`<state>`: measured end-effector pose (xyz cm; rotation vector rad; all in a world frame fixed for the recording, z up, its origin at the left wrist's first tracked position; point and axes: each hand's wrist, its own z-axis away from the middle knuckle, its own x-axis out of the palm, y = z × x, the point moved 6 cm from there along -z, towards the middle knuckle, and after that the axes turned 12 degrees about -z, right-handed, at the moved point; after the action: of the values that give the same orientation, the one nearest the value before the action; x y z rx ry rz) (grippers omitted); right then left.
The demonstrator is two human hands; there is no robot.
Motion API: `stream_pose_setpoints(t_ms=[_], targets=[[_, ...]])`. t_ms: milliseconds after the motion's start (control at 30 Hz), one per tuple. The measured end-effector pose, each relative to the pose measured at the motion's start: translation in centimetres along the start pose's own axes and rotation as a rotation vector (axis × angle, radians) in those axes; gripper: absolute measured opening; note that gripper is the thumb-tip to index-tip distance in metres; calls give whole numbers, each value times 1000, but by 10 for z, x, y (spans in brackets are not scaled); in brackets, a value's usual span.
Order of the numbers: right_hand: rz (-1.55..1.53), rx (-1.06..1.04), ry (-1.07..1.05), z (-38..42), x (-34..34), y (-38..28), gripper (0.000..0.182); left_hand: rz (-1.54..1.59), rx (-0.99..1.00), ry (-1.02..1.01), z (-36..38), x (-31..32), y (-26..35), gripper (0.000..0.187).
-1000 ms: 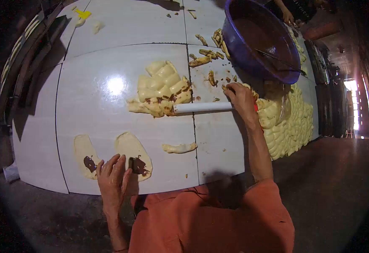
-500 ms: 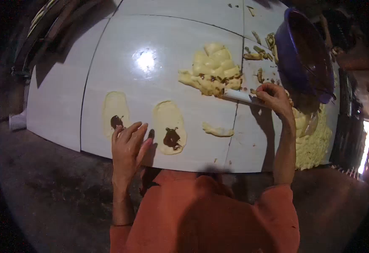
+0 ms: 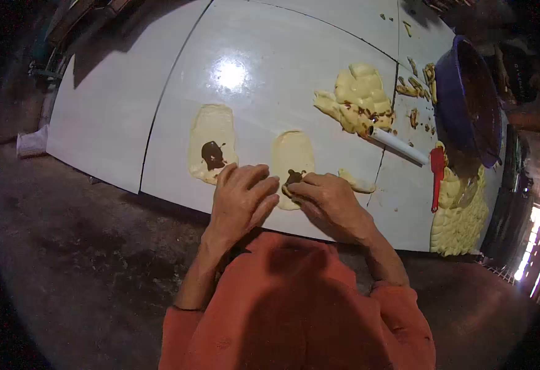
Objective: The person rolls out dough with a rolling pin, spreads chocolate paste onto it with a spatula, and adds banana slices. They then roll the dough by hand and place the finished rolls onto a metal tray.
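Note:
Two flat dough ovals lie on the white table, each with a dark brown smear. My left hand (image 3: 243,196) is over the lower right edge of the left oval (image 3: 211,126), palm down, its fingers bent and slightly apart, holding nothing visible. Over the lower part of the right oval (image 3: 292,148), my right hand (image 3: 331,198) has its fingertips pinched together beside the brown smear (image 3: 294,177). Whatever is between those fingertips is too small to tell. A thin dough strip (image 3: 357,182) lies just beyond my right hand.
A dough pile (image 3: 361,92) with brown bits sits behind a white roller (image 3: 399,146). At the right are a purple basin (image 3: 452,92), a red spatula (image 3: 436,179), many small dough pieces (image 3: 458,219) and scattered brownish pieces (image 3: 413,89). The table's front edge runs near my body.
My right hand has moved from beside the white roller to the right dough oval. My left hand has come closer to it. The view has shifted, and the red spatula now shows.

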<state>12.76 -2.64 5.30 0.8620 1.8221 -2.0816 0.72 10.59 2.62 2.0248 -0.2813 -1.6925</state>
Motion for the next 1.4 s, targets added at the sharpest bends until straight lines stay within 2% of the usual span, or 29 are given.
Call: stream_pose_setpoints(t_ms=[100,267,633,1033,1167,1300,1400], targets=[[-18,93,90,7,-3,3,15,4,55,25,-3,10,7,31],[121,12,94,21,7,18,20,-3,142,52,-16,19,10,18],[141,28,170,28,-2,22,19,-6,192,9,-27,14,13,22],[104,43,41,23,-3,25,21,-12,189,-28,-24,23,12,16],[71,31,51,21,-1,24,20,12,182,0,-22,22,14,18],[14,39,109,32,-9,21,20,29,186,29,-15,5,15,28],[117,-20,59,40,1,24,22,-37,257,0,-3,7,12,28]])
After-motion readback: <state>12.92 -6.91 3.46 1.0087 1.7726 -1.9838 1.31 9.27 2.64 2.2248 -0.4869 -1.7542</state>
